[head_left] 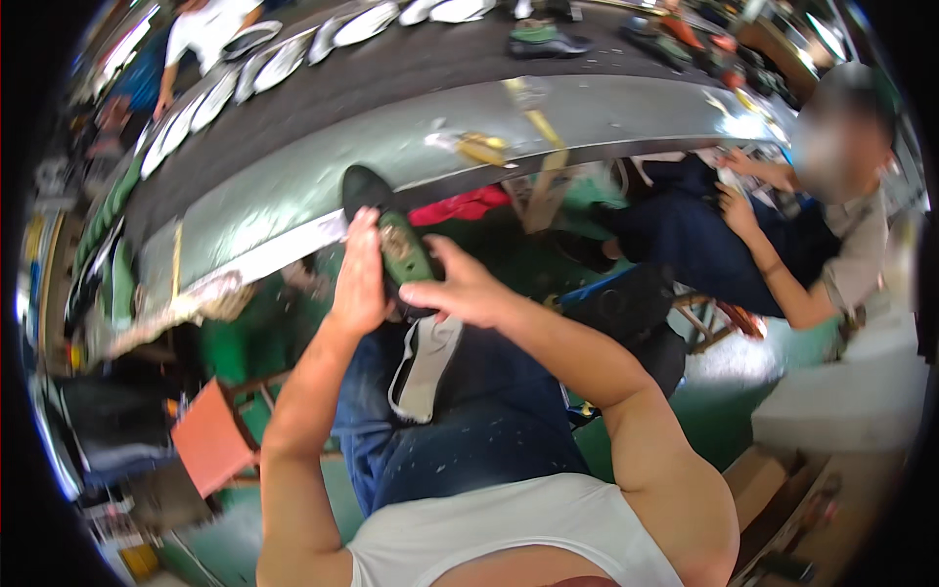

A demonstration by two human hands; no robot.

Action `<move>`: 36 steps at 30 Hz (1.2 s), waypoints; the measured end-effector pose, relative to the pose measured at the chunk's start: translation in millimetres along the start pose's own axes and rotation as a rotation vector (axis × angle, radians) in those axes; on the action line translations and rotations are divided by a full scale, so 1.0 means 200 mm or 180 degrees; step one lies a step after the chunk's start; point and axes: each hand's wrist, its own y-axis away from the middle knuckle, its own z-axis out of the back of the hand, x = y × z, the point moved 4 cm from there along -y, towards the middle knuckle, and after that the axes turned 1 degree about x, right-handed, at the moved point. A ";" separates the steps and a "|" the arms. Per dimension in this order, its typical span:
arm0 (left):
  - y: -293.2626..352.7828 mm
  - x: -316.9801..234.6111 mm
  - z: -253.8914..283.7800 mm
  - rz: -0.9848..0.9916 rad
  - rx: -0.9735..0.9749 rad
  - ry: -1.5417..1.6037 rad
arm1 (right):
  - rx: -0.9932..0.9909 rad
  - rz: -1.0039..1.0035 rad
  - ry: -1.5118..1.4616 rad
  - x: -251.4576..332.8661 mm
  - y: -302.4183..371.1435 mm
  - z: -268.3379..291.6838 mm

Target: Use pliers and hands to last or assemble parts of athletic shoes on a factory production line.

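Between my two hands, above my lap and against the bench edge, is a dark shoe fitted on a green shoe last. Its toe points away from me, tilted to the left. My left hand presses along the left side of the shoe, fingers pointing up toward the toe. At the heel end, my right hand grips from the right, thumb across the green last. A white shoe sole lies on my thighs, just below the heel, touched by neither hand as far as I can see.
A metal ledge fronts a dark belt carrying several white soles and a shoe on a green last. A yellow-handled object lies on the ledge. An orange stool stands left; a seated co-worker is right.
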 end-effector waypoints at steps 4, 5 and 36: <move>-0.01 -0.20 -0.11 0.0509 -0.0076 -0.0542 | 0.0142 -0.0210 -0.1928 -0.15 0.14 0.20; 0.01 -0.24 -0.11 0.0879 0.0039 -0.0341 | 0.0141 -0.0040 -0.2253 -0.14 0.22 0.26; 0.63 -0.12 -0.52 0.4407 0.1377 0.3147 | -0.2167 0.1959 0.4115 0.08 -0.46 0.85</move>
